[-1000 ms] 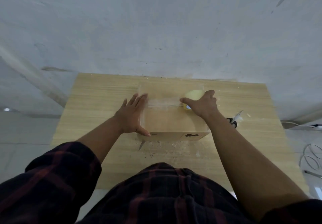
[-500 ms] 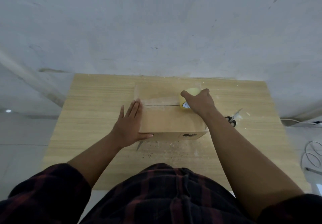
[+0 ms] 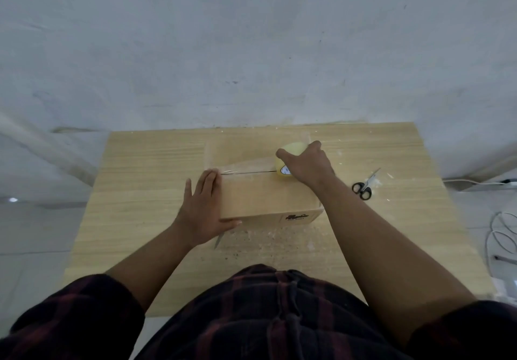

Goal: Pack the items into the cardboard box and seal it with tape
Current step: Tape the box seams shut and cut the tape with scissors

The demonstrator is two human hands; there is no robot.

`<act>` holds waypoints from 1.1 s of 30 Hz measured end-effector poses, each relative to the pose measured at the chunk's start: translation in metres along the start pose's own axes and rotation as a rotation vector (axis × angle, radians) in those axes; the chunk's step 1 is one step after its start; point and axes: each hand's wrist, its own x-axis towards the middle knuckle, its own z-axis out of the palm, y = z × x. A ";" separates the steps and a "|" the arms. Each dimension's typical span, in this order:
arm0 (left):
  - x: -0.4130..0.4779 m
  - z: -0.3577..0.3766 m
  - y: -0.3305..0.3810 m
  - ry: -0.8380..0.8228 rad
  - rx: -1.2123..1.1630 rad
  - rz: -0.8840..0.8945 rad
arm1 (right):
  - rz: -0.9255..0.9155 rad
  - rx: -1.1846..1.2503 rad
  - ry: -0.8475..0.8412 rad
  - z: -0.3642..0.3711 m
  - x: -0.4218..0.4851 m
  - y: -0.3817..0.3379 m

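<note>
I see cardboard box [image 3: 263,197] shut, tan, top flaps meeting at a dark centre seam, black logo on near face, long side toward me | tape roll [image 3: 292,149] pale yellow, standing on edge atop box at seam's right end | clear tape strip [image 3: 246,165] stretched from roll leftward along seam to box's left edge

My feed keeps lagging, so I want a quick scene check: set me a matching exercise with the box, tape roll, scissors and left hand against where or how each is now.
Things: 1 cardboard box; 2 tape roll; 3 scissors; 4 left hand.
States: A lies on the table, right of the box; B pressed flat against the box's left end; C flaps closed, clear tape stretched along the top seam; D gripped by the right hand on the box top.
Pairs: 1-C; 2-D; 3-A; 4-B.
</note>
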 end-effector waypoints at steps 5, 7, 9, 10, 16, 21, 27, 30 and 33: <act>0.015 -0.009 0.000 -0.041 0.040 -0.001 | -0.001 -0.020 -0.002 0.000 -0.002 -0.002; 0.011 -0.001 0.000 -0.068 0.001 -0.005 | 0.000 -0.024 -0.006 0.000 -0.004 -0.003; 0.008 0.002 -0.001 -0.077 -0.004 0.002 | 0.006 -0.020 -0.014 0.000 -0.004 -0.002; 0.007 0.002 -0.001 -0.079 -0.004 0.006 | 0.006 -0.019 -0.016 -0.001 -0.004 -0.003; 0.003 0.002 0.002 -0.036 -0.024 0.026 | 0.007 -0.015 -0.007 0.000 -0.003 -0.001; 0.013 -0.005 0.006 0.011 -0.002 0.017 | 0.001 -0.028 -0.008 -0.001 -0.002 0.000; 0.016 0.006 0.007 0.039 -0.079 0.009 | -0.007 -0.005 -0.016 -0.001 -0.002 0.002; 0.016 0.003 0.007 0.046 -0.087 0.005 | -0.014 -0.014 -0.012 0.000 0.000 0.002; 0.017 0.001 0.006 0.040 -0.073 0.010 | -0.024 -0.022 -0.005 0.002 0.000 0.001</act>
